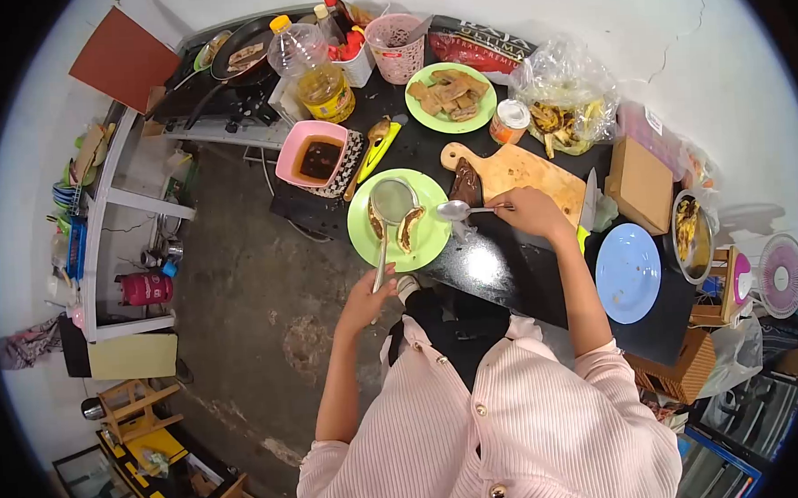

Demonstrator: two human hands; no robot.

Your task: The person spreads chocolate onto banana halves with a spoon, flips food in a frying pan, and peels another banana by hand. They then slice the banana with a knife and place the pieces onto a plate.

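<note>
Left hand (363, 297) closed around the long handle of a round metal strainer ladle (391, 200), its bowl held over the far part of a round lime-green plastic plate (363, 235). Right hand (529, 210) gripping the thin handle of a shiny metal spoon (456, 210), fingers pinched together on it, spoon bowl just beside the plate's right rim. Two browned fried pieces (410, 228) lying on that plate, under and beside the strainer. Behind the plate, a pink square bowl of dark sauce (312, 155); to its right, a wooden cutting board (529, 172). Further back, a second green plate of fried slices (450, 95). Near the right forearm, a pale blue round plate (627, 273) on the black counter (489, 267)
</note>
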